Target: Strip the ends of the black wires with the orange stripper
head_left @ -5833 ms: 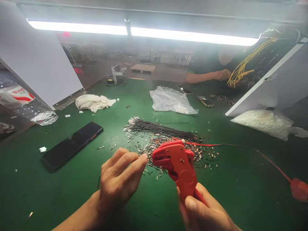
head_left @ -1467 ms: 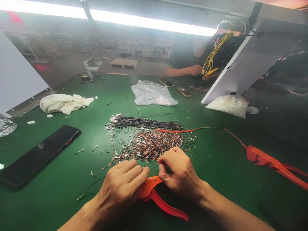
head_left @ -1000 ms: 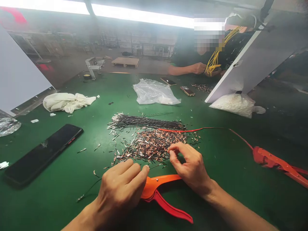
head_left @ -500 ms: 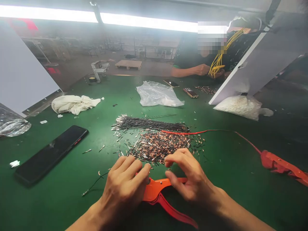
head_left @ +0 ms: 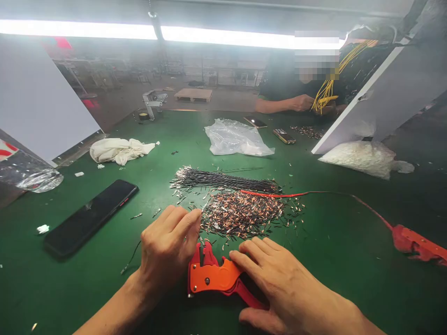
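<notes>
An orange-red wire stripper (head_left: 211, 275) lies flat on the green table (head_left: 335, 260), its jaws pointing away from me. My right hand (head_left: 282, 286) rests on its handles, fingers stretched out flat and thumb on the near side. My left hand (head_left: 167, 242) is just left of the jaws with its fingers curled together. A thin black wire (head_left: 131, 258) trails out from under it. Its fingertips reach the edge of a pile of cut wire pieces (head_left: 244, 214). Behind the pile lies a bundle of black wires (head_left: 223, 180) and a red wire (head_left: 279, 194).
A black phone (head_left: 91, 218) lies at the left, a white cloth (head_left: 118, 150) and a plastic bottle (head_left: 30, 170) beyond it. A clear bag (head_left: 237, 138), a white bag (head_left: 363, 156) and a second red tool (head_left: 419, 244) lie around. A co-worker's hand (head_left: 302, 102) holds yellow wires (head_left: 326, 90).
The stripper, held up in my right hand earlier, now lies on the table. My right hand came back from the pile onto its handles. My left hand drew left, uncovering the jaws.
</notes>
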The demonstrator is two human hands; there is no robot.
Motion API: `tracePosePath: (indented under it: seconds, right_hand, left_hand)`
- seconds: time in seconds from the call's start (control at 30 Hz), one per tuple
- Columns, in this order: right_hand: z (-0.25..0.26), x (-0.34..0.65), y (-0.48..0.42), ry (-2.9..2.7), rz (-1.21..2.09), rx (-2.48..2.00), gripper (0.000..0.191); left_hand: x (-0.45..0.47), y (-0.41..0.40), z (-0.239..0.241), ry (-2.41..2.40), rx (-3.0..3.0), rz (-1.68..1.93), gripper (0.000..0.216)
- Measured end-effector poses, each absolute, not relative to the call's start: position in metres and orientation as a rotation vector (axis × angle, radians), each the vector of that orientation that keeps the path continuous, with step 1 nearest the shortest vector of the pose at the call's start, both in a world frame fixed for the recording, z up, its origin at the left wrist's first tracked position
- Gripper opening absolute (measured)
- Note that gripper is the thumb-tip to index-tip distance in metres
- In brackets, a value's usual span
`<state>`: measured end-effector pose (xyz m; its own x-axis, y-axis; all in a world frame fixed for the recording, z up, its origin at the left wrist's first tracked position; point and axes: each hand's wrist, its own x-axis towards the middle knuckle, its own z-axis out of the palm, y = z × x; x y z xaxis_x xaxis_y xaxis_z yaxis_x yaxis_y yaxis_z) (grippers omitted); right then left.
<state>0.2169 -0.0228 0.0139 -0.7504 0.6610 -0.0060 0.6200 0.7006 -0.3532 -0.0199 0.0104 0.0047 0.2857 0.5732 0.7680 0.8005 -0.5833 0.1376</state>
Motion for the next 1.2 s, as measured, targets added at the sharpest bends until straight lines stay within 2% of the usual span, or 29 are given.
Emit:
tracePosePath:
  seconds: [0.1, 0.2, 0.33, 0.47, 0.57, 0.77, 0.9, 1.0, 1.2]
  right_hand:
    - [0.012, 0.214, -0.024, -2.763, 0.496, -1.075, 0.045]
    - [0.012, 0.218, -0.020, -2.607, 0.574, -1.106, 0.033]
    - [0.017, 0.235, -0.003, -2.136, 0.993, -1.224, 0.022]
    - [0.022, 0.247, 0.008, -1.414, 1.658, -1.040, 0.030]
    - [0.024, 0.242, 0.004, -1.062, 1.923, -0.818, 0.036]
    - [0.020, 0.221, -0.014, -0.855, 2.169, -0.557, 0.046]
    - [0.016, 0.217, -0.023, -0.735, 2.290, -0.412, 0.052]
    - [0.016, 0.218, -0.027, -0.676, 2.364, -0.330, 0.048]
    - [0.013, 0.218, -0.027, -0.732, 2.449, -0.369, 0.053]
  left_hand:
    - [-0.021, 0.010, 0.005, -1.241, -2.241, -1.203, 0.012]
    - [-0.021, 0.007, 0.008, -1.202, -2.182, -1.264, 0.014]
    - [-0.018, 0.004, 0.012, -1.146, -2.172, -1.387, 0.022]
    - [-0.014, 0.001, 0.011, -1.083, -2.259, -1.468, 0.027]
    - [-0.014, 0.001, 0.006, -1.072, -2.312, -1.430, 0.026]
    - [-0.014, 0.002, -0.002, -1.135, -2.349, -1.270, 0.022]
    - [-0.014, 0.000, 0.002, -1.148, -2.305, -1.369, 0.023]
    - [-0.013, -0.002, 0.005, -1.183, -2.233, -1.468, 0.020]
    - [-0.008, -0.004, 0.003, -1.118, -2.320, -1.513, 0.019]
